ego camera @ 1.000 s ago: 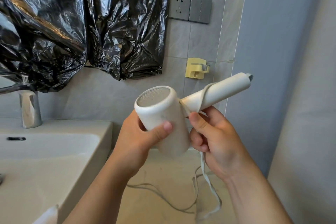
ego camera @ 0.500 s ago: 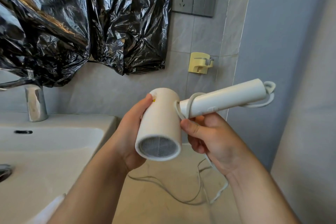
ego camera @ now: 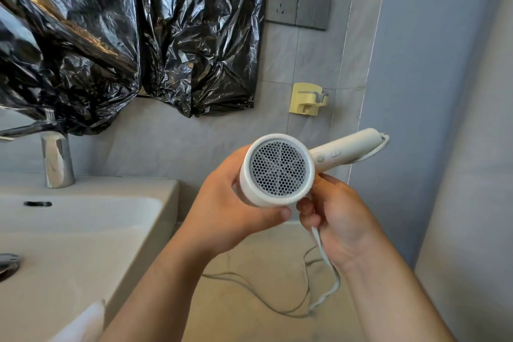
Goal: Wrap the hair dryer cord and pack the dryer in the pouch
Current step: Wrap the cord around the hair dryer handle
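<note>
Nearest you, the slack of the white flat cord (ego camera: 327, 264) hangs in loose loops below your right hand (ego camera: 341, 219), whose curled fingers pinch it just under the barrel, probably to feed it under tension. Your left hand (ego camera: 236, 214) wraps the barrel of the white plastic hair dryer (ego camera: 277, 172), mesh end toward you, holding it in mid-air beside the pale ceramic sink (ego camera: 111, 183), likely as the pivot for winding. Farther off, its handle (ego camera: 347, 150) points toward the grey tiled wall (ego camera: 311, 64) with a cord loop at its tip; no pouch is in view.
</note>
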Demonstrator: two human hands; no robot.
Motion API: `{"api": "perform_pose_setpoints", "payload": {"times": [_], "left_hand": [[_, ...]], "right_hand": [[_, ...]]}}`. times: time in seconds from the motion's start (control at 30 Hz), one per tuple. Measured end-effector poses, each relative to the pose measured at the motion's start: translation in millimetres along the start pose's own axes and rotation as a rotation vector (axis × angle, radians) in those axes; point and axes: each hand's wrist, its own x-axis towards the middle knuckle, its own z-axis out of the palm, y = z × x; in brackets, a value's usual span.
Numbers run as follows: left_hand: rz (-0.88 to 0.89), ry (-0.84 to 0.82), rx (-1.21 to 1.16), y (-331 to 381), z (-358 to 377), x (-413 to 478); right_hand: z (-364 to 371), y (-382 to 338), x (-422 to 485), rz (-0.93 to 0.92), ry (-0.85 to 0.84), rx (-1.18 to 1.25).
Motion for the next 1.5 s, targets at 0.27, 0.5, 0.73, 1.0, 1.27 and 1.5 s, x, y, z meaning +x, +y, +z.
{"api": "perform_pose_setpoints", "payload": {"times": [0.27,0.5,0.73,1.0,1.27,1.5], "left_hand": [[-0.061,0.108,-0.227,-2.3,-5.9,-1.9],[-0.222,0.184,-0.456,-3.9,4.2,-1.3],[-0.427,0.215,-0.578,3.3,7.4,0.1],[-0.677,0.181,-0.857,2.3,3.7,0.5],[-0.856,0.199,-0.964,-2.9,-3.8,-2.6],[-0.825,-0.002,-0.885,-10.9,-11.0,-5.3]], "right_hand": [[0.4,-2.5,-8.7,-0.086,-0.098,-0.191],[-7.0,-1.9,-8.1,-0.150,-0.278,-0.224],[-19.9,-5.3,-4.5,-0.161,-0.314,-0.433],[-41.0,-13.1,-5.0,-0.052,-0.439,-0.517],[-48.9,-0.8,8.3,-0.078,-0.326,-0.182],[-66.5,-6.6,7.0,0.185,-0.415,0.089]]}}
